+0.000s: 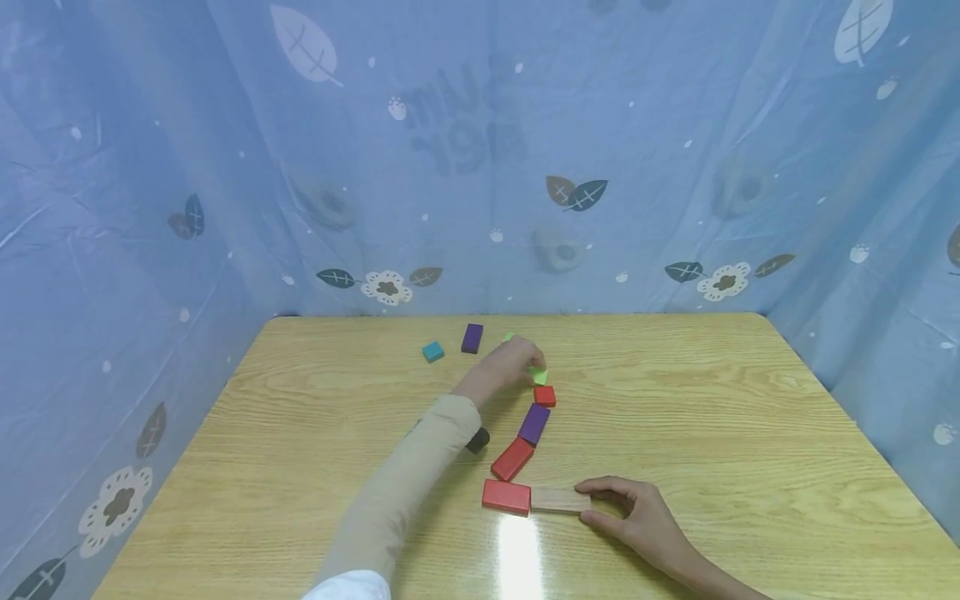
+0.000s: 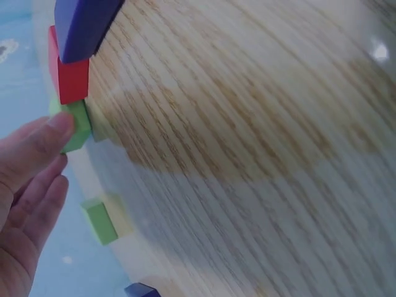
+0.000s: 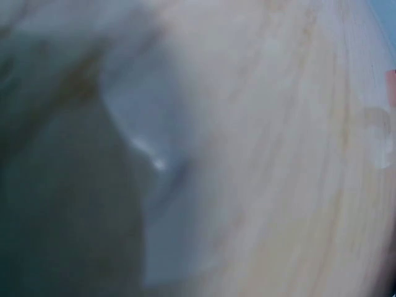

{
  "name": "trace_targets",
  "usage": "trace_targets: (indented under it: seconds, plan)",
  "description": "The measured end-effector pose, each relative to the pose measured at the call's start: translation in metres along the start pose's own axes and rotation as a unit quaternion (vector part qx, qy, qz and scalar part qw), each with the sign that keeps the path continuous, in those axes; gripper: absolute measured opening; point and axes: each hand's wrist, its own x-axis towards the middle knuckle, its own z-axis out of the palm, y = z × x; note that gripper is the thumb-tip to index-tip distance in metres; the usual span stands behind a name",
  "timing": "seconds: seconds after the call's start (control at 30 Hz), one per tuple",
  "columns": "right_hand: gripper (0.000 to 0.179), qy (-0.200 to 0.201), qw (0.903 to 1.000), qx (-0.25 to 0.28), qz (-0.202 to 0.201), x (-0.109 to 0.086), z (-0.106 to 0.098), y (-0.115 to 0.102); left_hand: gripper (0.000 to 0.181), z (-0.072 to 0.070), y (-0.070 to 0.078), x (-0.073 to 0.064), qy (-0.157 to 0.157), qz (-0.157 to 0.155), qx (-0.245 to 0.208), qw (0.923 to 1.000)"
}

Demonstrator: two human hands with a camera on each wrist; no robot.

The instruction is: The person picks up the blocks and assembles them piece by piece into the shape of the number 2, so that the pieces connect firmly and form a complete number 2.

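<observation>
A curved row of blocks runs away from the near middle of the table. It starts with a plain wooden block (image 1: 560, 500), then a red block (image 1: 506, 497), another red block (image 1: 512, 458), a purple block (image 1: 534, 424) and a small red block (image 1: 544, 396). At the far end, my left hand (image 1: 513, 362) pinches a light green block (image 2: 79, 127), thumb on its near face, right against the small red one. My right hand (image 1: 645, 521) holds the right end of the wooden block between thumb and fingers. The right wrist view is blurred and hides that grip.
Beyond my left hand lie a second green block (image 2: 100, 221), a loose purple block (image 1: 472, 338) and a small teal block (image 1: 432, 352). My left sleeve (image 1: 412, 475) crosses the table beside the row. A blue patterned curtain (image 1: 480, 250) stands behind the table's far edge.
</observation>
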Motion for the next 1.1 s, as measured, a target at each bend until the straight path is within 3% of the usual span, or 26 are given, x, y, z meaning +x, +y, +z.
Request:
trace_targets:
  seconds: [0.4, 0.73, 0.9, 1.1]
  plan:
    - [0.026, 0.0, 1.0, 0.004, -0.002, 0.001, 0.0, 0.001, 0.029, -0.002, -0.002, 0.0, -0.025, -0.007, -0.023, 0.9994]
    - [0.025, 0.005, 0.9999, 0.002, -0.008, 0.0, 0.001, 0.001, 0.03, -0.008, -0.013, -0.004, -0.019, 0.002, -0.051, 0.9985]
    - [0.025, 0.009, 0.9999, -0.002, -0.009, 0.001, 0.001, 0.0, 0.032, -0.022, -0.028, -0.001, 0.038, -0.042, -0.098, 0.9936]
    - [0.025, 0.004, 1.0, -0.005, 0.007, 0.0, 0.002, -0.001, 0.037, -0.025, -0.045, 0.005, 0.092, -0.136, -0.166, 0.9723]
